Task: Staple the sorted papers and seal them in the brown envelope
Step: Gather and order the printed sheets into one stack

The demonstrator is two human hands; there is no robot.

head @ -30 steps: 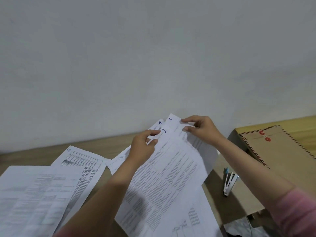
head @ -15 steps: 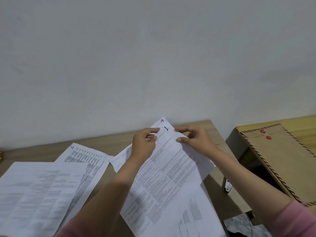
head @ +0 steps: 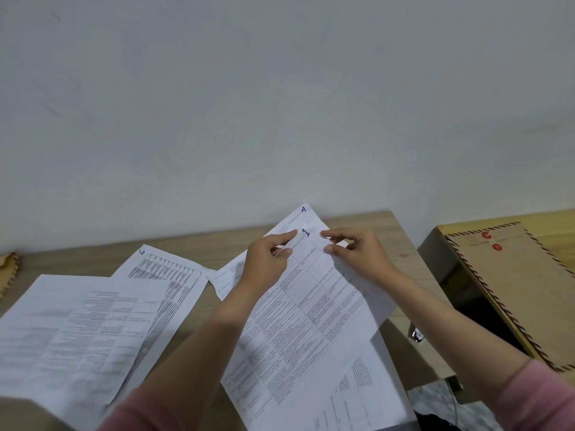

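Both hands hold a printed sheet marked "1" (head: 308, 309) by its top edge above the wooden table (head: 199, 247). My left hand (head: 267, 262) pinches the sheet's upper left edge. My right hand (head: 357, 256) pinches its upper right edge. Another sheet marked "4" (head: 298, 217) peeks out behind the top. More printed pages lie under it at the lower right (head: 357, 396). The brown envelope (head: 513, 287) with two red button closures lies on a raised surface to the right. A sliver of the stapler (head: 417, 335) shows beside my right forearm.
Two loose printed sheets lie on the table's left side, one marked "6" (head: 168, 275) and one nearer me (head: 71, 334). A tan woven object (head: 7, 269) sits at the far left edge. A pale wall rises right behind the table.
The sheet marked "2" slid behind sheet "1" and is out of sight. My right hand moved left and down to the top edge. The view shifted, hiding most of the stapler.
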